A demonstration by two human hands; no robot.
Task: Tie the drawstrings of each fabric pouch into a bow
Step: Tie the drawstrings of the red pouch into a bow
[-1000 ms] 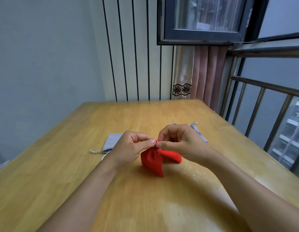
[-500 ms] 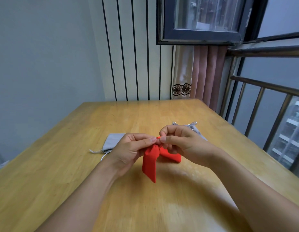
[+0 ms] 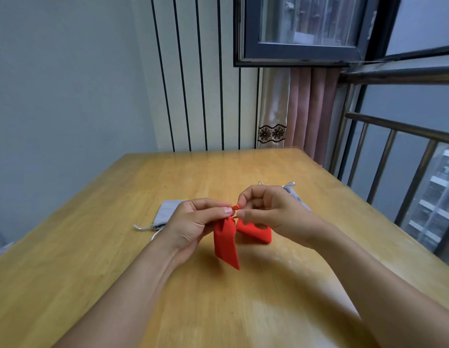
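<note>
Both hands meet above the wooden bench (image 3: 113, 247). The left hand (image 3: 193, 224) and the right hand (image 3: 268, 209) each pinch the red drawstring (image 3: 235, 207) of a red pouch (image 3: 226, 243) that hangs from them. A second red pouch (image 3: 255, 232) lies just beside it. One grey pouch (image 3: 165, 213) lies behind the left hand, another grey pouch (image 3: 295, 195) behind the right.

- A red fabric pouch (image 3: 226, 243) hangs by its gathered neck above the wooden bench (image 3: 92, 247), body tilted, lower corner pointing down.
- Its thin red drawstring (image 3: 235, 207) forms a small loop at the neck, pinched between the left hand (image 3: 193, 224) and right hand (image 3: 266, 209).
- A second red pouch (image 3: 256, 233) lies on the bench just beside it.
- One grey pouch (image 3: 167, 213) lies flat to the left, white drawstrings trailing; another grey pouch (image 3: 295, 195) shows partly behind the right hand.
</note>
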